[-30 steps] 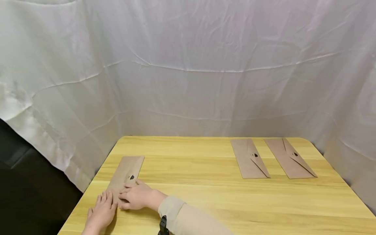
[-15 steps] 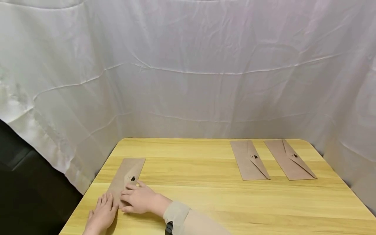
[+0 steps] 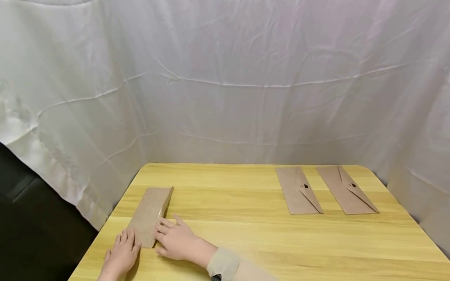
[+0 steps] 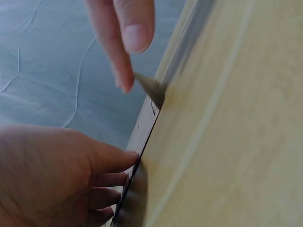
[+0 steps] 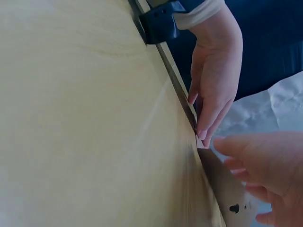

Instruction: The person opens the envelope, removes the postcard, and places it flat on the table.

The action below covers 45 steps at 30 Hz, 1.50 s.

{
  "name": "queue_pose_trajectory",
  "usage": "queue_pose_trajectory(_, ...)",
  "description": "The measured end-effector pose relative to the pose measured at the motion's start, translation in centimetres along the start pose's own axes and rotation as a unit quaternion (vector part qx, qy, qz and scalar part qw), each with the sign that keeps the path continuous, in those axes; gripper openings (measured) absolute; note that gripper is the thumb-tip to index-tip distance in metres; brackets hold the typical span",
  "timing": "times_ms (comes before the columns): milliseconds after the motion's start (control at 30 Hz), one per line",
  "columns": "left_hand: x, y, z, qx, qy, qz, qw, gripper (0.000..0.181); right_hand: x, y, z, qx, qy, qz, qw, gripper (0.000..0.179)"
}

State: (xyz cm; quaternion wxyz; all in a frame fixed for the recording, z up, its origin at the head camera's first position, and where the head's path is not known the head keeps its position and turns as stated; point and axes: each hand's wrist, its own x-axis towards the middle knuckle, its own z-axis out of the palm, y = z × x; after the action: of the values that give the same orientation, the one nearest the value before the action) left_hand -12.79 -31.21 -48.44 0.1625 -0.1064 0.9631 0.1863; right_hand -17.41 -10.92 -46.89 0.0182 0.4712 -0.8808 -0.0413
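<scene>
A brown paper envelope (image 3: 145, 218) lies at the left of the table, its flap (image 3: 163, 207) lifted along the right side. My left hand (image 3: 121, 255) rests with straight fingers on the near left corner. In the left wrist view, the left thumb (image 4: 116, 158) lies right at the envelope's edge. Beside the raised flap is my right hand (image 3: 177, 240), fingers extended against it. The right wrist view shows the flap's printed side (image 5: 234, 208) standing up in front of the right hand (image 5: 265, 165), with a small black mark on it.
Two similar envelopes, one (image 3: 297, 191) and another (image 3: 346, 191) to its right, lie with flaps folded down at the far right of the wooden table (image 3: 246, 242). A pale curtain (image 3: 225, 109) hangs behind the table. Something black (image 3: 31, 222) stands at the left.
The flap, lying flat with its black mark showing in the head view, has been raised. My right hand has moved slightly right with it. The left hand stays in place.
</scene>
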Motion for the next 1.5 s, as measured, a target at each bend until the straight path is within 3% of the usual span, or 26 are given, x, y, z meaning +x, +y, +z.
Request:
queue_pose_trajectory(233,-0.3,0.2,-0.1,-0.011,0.010,0.005,0.9999,0.074,-0.8,0.2,0.7,0.009,-0.041,0.036,0.9985,0.054)
queue_pose_trajectory(533,-0.2,0.0,0.0,-0.012,0.004,0.002,0.9999,0.075,-0.3,1.8,1.4,0.074,-0.026,0.048,0.9957,0.051)
queue_pose_trajectory(1100,-0.3,0.1,-0.1,-0.016,0.006,0.001,0.9999,0.079,3.3,4.2,2.2,0.041,0.002,0.104,0.9937,0.049)
queue_pose_trajectory(1333,-0.6,0.5,-0.1,-0.017,0.020,0.002,0.9997,0.083,5.2,5.5,2.4,0.051,-0.025,0.136,0.9890,0.054)
queue_pose_trajectory(1500,-0.9,0.5,0.0,-0.013,0.032,0.004,0.9994,0.089,5.5,5.9,2.4,0.066,-0.040,0.145,0.9864,0.057)
